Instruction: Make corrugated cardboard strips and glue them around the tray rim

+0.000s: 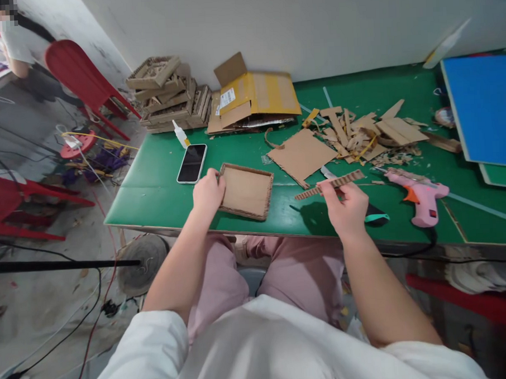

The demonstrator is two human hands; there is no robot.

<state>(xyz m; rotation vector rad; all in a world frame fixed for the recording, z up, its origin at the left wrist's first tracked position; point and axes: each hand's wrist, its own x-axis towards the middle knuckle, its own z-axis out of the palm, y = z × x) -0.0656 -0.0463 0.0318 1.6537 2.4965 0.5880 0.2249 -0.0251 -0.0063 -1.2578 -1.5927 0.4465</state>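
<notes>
On the green tabletop near its front edge lies a shallow cardboard tray (247, 191) with raised corrugated edges. My left hand (209, 191) grips the tray's left side, fingers closed on its rim. A narrow corrugated cardboard strip (348, 178) is pinched in my right hand (346, 206), held just above the table to the right of the tray. Behind the strip, a flat cardboard sheet (302, 154) rests on the table. A pink glue gun (423, 196) lies on its side right of my right hand, and a black and teal tool (376, 215) sits partly hidden beside that hand.
A smartphone (192, 163) and a white glue bottle (181, 134) are left of the tray. Stacked cardboard trays (169, 95) and an opened carton (269, 94) stand behind. Cardboard scraps (359, 132) pile at back right, near a blue board (484, 107). Another person (25, 60) is at far left.
</notes>
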